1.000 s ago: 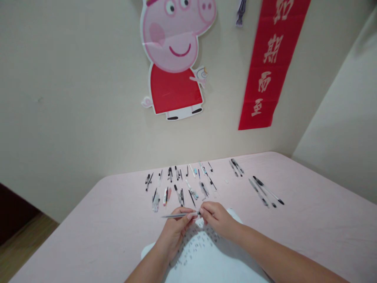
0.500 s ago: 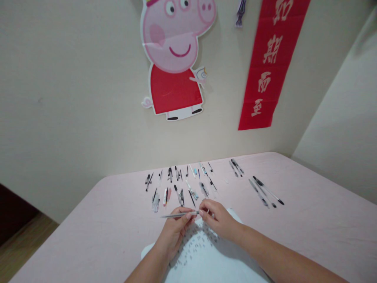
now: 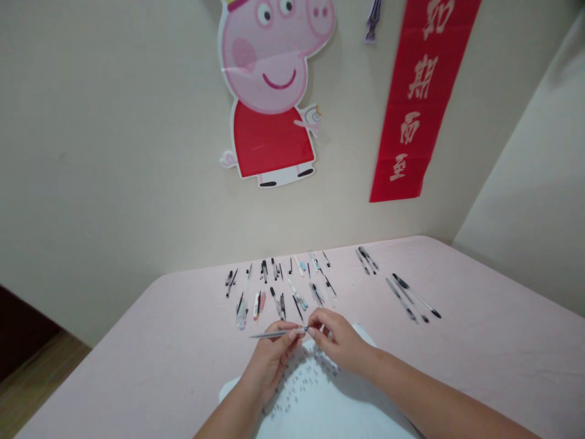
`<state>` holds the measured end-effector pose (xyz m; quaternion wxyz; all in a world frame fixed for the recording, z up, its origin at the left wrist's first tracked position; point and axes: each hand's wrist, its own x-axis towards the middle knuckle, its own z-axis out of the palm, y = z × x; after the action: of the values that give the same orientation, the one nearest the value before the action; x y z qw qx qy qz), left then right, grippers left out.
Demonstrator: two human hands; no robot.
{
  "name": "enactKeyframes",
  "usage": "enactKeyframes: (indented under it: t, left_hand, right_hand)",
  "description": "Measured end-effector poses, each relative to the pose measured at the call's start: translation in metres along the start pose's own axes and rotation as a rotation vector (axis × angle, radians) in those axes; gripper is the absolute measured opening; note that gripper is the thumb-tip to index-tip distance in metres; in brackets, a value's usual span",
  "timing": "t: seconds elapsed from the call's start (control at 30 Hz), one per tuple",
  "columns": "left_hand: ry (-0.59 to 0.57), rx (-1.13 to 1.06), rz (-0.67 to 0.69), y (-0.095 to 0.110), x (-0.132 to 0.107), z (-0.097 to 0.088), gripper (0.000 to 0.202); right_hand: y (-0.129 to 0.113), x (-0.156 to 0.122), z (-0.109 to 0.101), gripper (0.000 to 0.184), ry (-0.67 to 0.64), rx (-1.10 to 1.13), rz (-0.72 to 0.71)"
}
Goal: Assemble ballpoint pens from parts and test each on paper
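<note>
My left hand pinches a thin grey pen refill that lies level and points left. My right hand meets it at the refill's right end, fingertips closed on a small part there that I cannot make out. Both hands hover above a white sheet of paper speckled with small dark marks. Just beyond the hands, several pens and pen parts lie in rows on the pink table.
Three dark pens lie to the right on the table, two more further back. The table meets a cream wall with a pink pig cut-out and a red banner. Wooden floor shows at the left.
My right hand's fingertips have shifted slightly up and to the left along the refill's right end. The left hand and refill have stayed nearly still.
</note>
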<state>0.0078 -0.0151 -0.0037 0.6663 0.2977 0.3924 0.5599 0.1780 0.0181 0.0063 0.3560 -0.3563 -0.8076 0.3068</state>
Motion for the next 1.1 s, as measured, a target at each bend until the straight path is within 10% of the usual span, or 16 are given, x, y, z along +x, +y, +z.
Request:
enactKeyframes:
  t: [0.17, 0.33, 1.1]
  left_hand:
    - [0.014, -0.011, -0.007, 0.0002, -0.0002, 0.0007, 0.021]
    - [0.015, -0.004, -0.011, 0.0017, -0.0003, 0.0015, 0.021]
    - [0.021, 0.004, -0.016, 0.0016, -0.0011, 0.0021, 0.023]
  right_hand:
    - [0.0008, 0.0006, -0.0004, 0.028, -0.011, -0.016, 0.0]
    - [0.0021, -0.0014, -0.0001, 0.003, 0.011, 0.028, -0.005]
    - [0.0011, 0.0, -0.0005, 0.023, -0.003, -0.028, -0.015]
